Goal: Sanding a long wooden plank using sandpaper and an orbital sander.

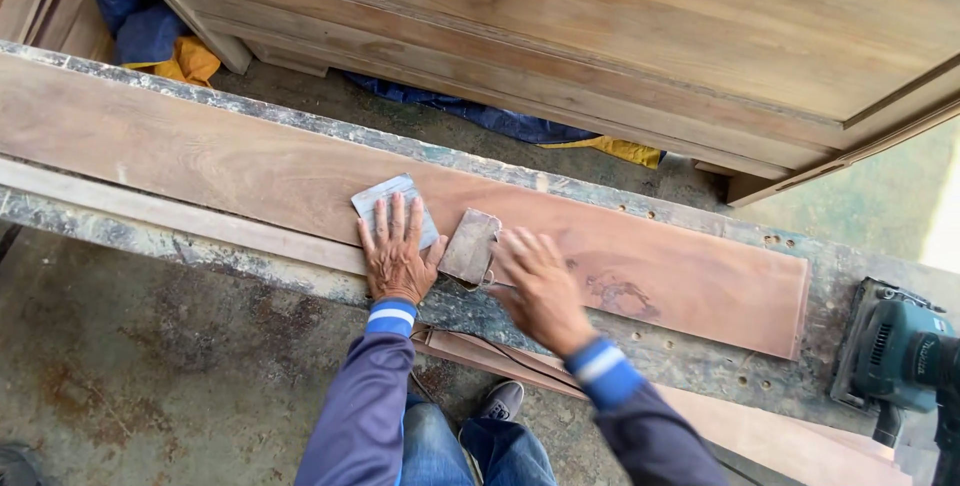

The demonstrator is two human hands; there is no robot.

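The knees in blue jeans and a grey shoe are lowest in view, above them two blue sleeves. The left hand lies flat with open grip on a grey sandpaper sheet on the long board. Just right of it, the right hand is blurred, its fingers touching a brown sanding block; a teal sander rests on the desk well to the right.
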